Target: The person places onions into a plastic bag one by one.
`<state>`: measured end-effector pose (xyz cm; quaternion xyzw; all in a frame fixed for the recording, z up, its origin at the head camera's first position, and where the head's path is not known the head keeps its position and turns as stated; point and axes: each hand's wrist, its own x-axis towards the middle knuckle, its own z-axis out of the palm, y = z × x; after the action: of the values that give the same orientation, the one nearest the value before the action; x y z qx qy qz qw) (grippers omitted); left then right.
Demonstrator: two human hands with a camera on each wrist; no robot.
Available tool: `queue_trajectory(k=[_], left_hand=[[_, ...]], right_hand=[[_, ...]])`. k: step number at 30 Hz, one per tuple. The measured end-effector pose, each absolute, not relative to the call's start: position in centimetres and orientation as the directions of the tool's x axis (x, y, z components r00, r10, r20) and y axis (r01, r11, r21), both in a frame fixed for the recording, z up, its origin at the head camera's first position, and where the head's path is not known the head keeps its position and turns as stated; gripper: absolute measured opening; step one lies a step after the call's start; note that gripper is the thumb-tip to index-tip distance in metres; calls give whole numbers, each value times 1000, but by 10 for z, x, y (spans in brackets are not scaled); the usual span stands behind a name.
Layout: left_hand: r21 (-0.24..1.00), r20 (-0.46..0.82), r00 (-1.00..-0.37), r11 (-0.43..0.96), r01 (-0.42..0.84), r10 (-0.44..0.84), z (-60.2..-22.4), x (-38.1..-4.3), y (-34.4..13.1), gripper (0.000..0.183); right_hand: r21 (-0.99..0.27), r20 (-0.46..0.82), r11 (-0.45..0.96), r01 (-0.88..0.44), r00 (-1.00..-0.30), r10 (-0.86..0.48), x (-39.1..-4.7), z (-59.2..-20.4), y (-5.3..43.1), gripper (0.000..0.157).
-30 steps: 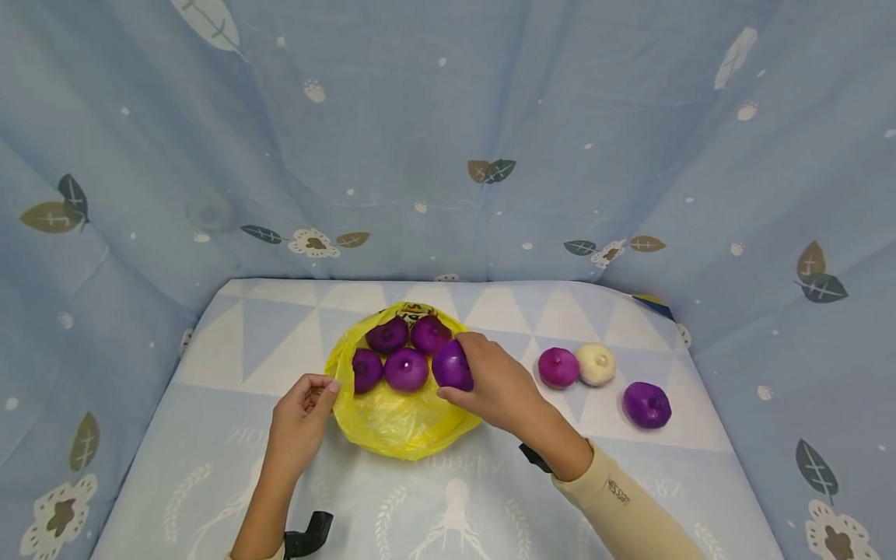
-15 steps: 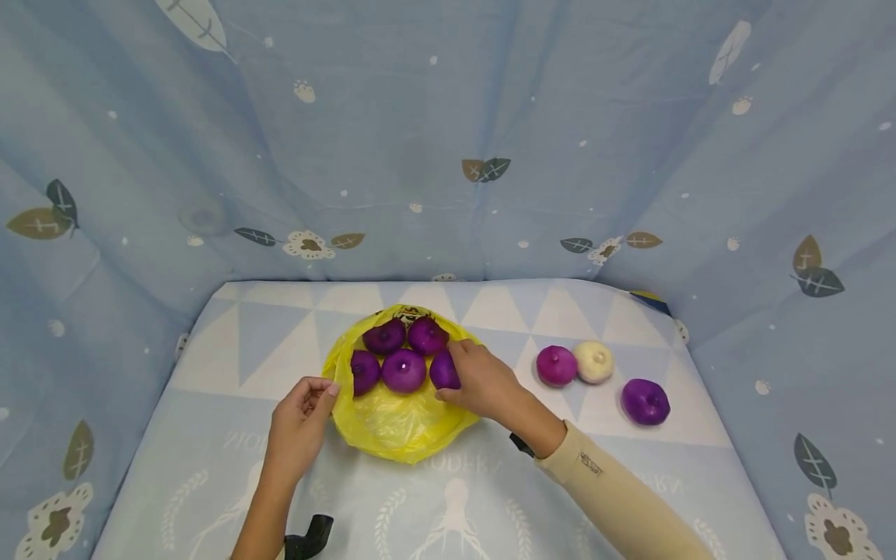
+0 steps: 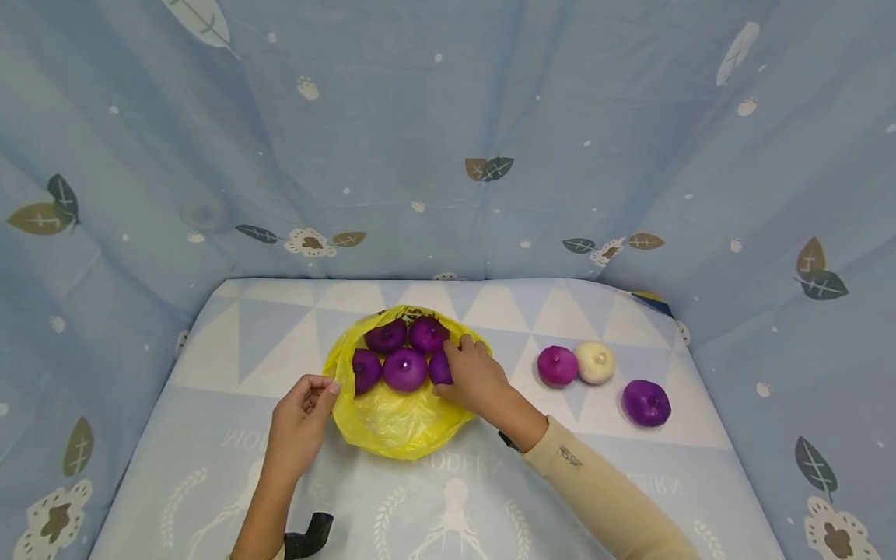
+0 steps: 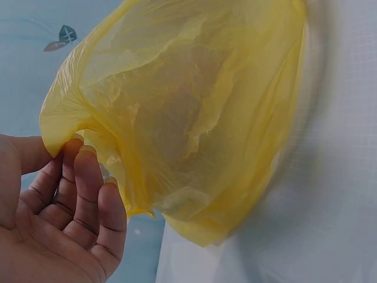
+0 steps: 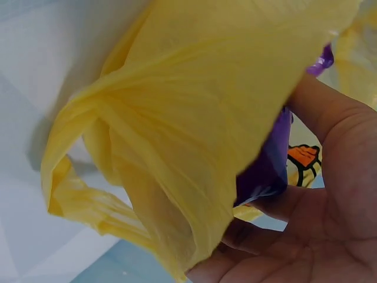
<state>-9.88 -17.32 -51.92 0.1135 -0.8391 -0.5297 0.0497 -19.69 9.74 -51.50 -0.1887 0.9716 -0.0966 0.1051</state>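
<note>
A yellow plastic bag (image 3: 399, 424) lies with its mouth spread wide, and several purple onions (image 3: 404, 369) sit in its far half. My left hand (image 3: 299, 420) pinches the bag's left rim between thumb and fingertips, as the left wrist view shows on the thin yellow film (image 4: 177, 112). Inside the right side of the bag, my right hand (image 3: 479, 381) holds another purple onion (image 3: 439, 368), partly covered by the fingers. In the right wrist view, bag film hides much of this onion (image 5: 268, 162) between thumb and fingers.
Right of the bag, a magenta onion (image 3: 558, 366) touches a white onion (image 3: 595, 362). A purple onion (image 3: 646, 404) lies farther right on the patterned tablecloth (image 3: 280, 467). Blue curtains (image 3: 392, 140) enclose the back and sides.
My right hand has moved left and lower into the bag with the purple onion, setting it beside the others. The left hand has kept its pinch on the rim.
</note>
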Motion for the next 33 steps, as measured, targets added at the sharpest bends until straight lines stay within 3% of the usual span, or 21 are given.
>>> queue_trajectory(k=[33], left_hand=[[890, -55, -965, 425, -163, -256, -517, -96, -174, 28]], right_hand=[[-202, -119, 909, -365, -912, -392, -200, -536, 86, 84]])
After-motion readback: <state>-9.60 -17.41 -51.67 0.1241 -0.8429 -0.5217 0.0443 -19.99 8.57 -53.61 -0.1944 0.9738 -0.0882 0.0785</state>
